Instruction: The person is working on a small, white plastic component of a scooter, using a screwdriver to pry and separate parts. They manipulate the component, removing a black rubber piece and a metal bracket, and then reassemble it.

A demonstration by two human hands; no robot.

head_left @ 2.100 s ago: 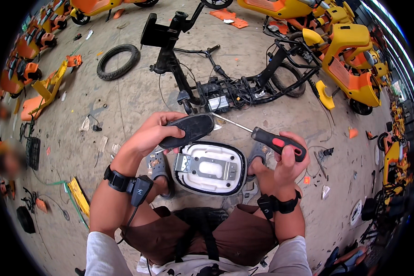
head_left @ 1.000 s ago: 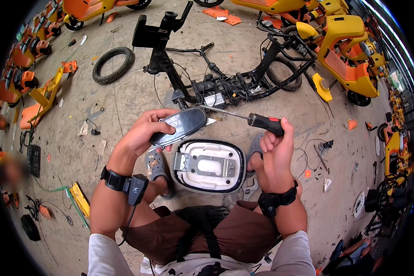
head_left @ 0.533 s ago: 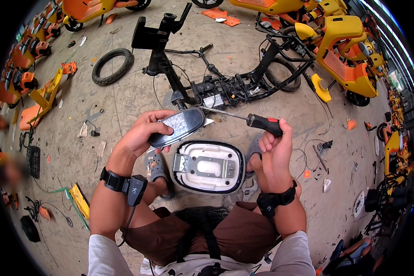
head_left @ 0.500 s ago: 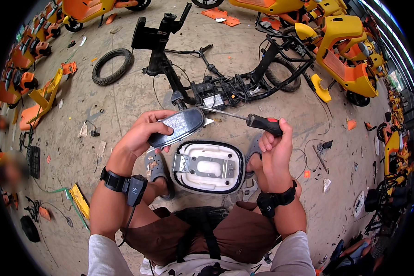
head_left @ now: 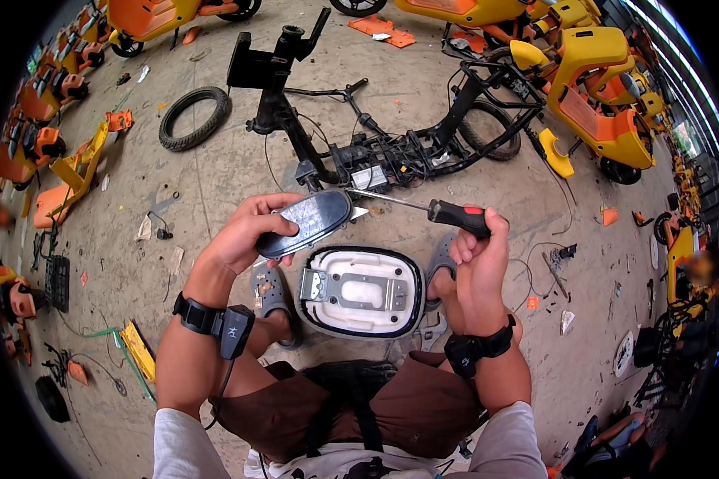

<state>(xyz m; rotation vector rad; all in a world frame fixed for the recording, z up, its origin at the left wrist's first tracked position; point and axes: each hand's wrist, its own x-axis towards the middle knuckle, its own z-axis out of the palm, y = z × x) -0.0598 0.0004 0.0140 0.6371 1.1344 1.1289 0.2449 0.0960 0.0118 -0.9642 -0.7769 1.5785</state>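
Note:
My left hand (head_left: 265, 224) grips a dark, glossy oval panel (head_left: 318, 217), thumb on its face and fingers beneath. In my right hand (head_left: 482, 254) is a screwdriver (head_left: 460, 217) with a black and red handle. Its metal shaft points left, and the tip is at the panel's right end; whether it touches cannot be made out. Below my hands, between my feet, lies a scooter seat (head_left: 361, 323) upside down, showing its white underside and a metal bracket (head_left: 367, 292). Just beyond the panel stands a stripped black scooter frame (head_left: 447, 128) with loose wiring and a silver box (head_left: 369, 177).
A loose tyre (head_left: 193, 118) lies at the far left. Yellow and orange scooters (head_left: 587, 112) stand at the right and along the back. A yellow body part (head_left: 556, 153), a yellow strip (head_left: 138, 351), cables and scraps litter the concrete floor (head_left: 216, 176). Part of another person (head_left: 615, 447) shows at lower right.
My hands, the panel and the screwdriver have hardly moved. The whole view has shifted very slightly.

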